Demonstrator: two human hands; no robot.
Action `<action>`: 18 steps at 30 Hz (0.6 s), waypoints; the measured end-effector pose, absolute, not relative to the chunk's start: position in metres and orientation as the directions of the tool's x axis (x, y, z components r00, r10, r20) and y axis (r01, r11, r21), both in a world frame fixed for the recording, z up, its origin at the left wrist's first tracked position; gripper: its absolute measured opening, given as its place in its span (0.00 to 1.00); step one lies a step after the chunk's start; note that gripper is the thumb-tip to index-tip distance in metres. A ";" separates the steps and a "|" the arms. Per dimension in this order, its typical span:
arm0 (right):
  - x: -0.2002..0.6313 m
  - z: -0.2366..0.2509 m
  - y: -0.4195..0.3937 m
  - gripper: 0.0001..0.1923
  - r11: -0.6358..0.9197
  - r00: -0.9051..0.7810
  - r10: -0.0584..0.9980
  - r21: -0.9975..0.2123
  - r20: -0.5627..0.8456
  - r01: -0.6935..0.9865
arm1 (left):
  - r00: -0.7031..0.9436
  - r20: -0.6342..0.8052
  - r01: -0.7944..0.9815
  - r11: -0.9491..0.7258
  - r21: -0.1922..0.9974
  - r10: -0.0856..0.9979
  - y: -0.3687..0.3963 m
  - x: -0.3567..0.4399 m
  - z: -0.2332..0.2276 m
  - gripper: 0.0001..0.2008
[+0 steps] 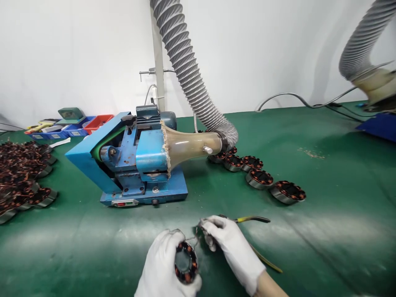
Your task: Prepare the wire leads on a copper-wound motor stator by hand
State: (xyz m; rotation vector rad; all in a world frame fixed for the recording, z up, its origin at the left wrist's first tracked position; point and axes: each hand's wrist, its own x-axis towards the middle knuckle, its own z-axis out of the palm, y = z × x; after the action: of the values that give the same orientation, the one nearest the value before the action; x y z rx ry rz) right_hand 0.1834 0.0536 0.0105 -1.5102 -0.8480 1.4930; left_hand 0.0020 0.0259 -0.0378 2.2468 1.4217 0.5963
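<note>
My left hand (168, 264), in a white glove, is closed around a motor stator (186, 263), a metal ring with dark insulation and copper windings. Its open centre faces up towards me. Thin wire leads (195, 237) rise from the stator's upper edge. At their far end my right hand (221, 237), gloved too, pinches with grey-stained fingertips; the exact grip on the wires is blurred. A pair of pliers with yellow-green handles (252, 219) lies spread on the table by the right hand. The palm and fingers hide its jaws.
A blue belt grinding machine (151, 152) with a grey exhaust hose (192, 78) stands ahead. Right of it several stators (287, 192) form a row on the green table (340, 185). More stators with loose wires (21, 177) are piled at left, before blue and red bins (98, 123).
</note>
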 end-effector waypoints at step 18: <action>0.171 0.001 0.030 0.14 -0.456 -0.032 0.889 -0.875 -0.457 -0.161 | 0.440 0.080 0.727 -0.407 0.553 0.895 0.026 -0.002 -0.015 0.34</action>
State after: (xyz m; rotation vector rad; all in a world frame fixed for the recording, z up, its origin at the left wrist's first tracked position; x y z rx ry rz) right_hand 0.1715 0.0302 0.0013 -1.4177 -0.8147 1.6161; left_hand -0.0018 0.0256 -0.0148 2.2556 1.3669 0.5123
